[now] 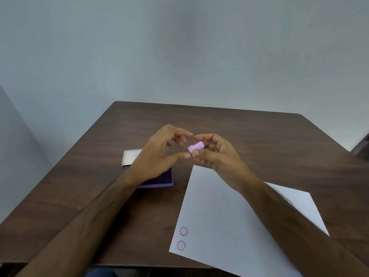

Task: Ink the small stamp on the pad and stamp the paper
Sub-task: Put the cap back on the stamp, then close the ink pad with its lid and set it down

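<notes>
My right hand (215,154) holds a small pink cylindrical stamp (196,148) between thumb and fingers, lifted above the brown table (259,140). Facing it, my left hand (159,152) has its fingers spread, with the fingertips close to the stamp but not gripping it. Under my left hand lies the purple ink pad (159,181), partly hidden, its white lid (130,156) open behind it. A white sheet of paper (219,216) sits at the lower right, and two purple flower-face prints (182,237) mark its near left corner.
A grey wall rises behind the table. The table's near edge runs along the bottom of the view, with blue cloth showing below it. A dark object stands at the right edge beyond the table.
</notes>
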Demonstrator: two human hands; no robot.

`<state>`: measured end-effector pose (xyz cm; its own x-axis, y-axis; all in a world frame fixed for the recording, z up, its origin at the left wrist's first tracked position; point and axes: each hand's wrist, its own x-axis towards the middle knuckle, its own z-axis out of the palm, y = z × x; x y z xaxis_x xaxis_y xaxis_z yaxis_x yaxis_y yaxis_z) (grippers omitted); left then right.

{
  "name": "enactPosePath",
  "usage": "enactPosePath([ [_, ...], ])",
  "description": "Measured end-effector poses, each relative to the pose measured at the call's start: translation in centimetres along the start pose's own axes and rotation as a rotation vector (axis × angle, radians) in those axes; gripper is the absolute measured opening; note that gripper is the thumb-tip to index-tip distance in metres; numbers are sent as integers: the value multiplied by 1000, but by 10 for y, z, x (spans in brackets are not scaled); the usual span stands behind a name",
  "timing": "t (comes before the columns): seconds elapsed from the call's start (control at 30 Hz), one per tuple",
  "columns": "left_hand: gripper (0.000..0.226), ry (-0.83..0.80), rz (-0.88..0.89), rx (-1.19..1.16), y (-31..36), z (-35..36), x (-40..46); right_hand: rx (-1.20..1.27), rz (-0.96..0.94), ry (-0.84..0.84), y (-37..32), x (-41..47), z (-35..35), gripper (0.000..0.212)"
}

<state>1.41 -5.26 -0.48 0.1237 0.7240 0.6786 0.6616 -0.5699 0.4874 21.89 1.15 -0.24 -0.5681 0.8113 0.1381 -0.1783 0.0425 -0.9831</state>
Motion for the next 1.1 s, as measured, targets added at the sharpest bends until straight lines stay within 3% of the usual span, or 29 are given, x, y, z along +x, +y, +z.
enactPosePath([
  [0.1,16,58,-127,78,-21,-23,1,-341,-16,12,-11,14,3,41],
  [0.17,13,79,-236,156,-39,-35,-1,-598,-50,3,-11,29,12,32],
  [0.3,12,64,-385,269,-66,-50,-10,-842,-120,-41,0,54,29,19],
  [0.6,14,113,-599,329,-80,-62,-16,-1027,-140,-89,14,80,36,17],
  [0.73,15,156,-619,337,-78,-64,-16,-975,-61,-110,12,81,32,32],
  [0.83,16,168,-655,339,-77,-67,-15,-906,-91,4,4,77,30,47],
  [0.93,15,161,-690,371,-77,-73,-14,-904,-251,106,-10,72,38,32],
  [1.03,9,234,-700,316,-68,-81,-17,-932,-198,-34,-22,66,56,16],
  [1.1,8,277,-701,306,-59,-86,-24,-976,-120,-150,-24,64,70,18],
])
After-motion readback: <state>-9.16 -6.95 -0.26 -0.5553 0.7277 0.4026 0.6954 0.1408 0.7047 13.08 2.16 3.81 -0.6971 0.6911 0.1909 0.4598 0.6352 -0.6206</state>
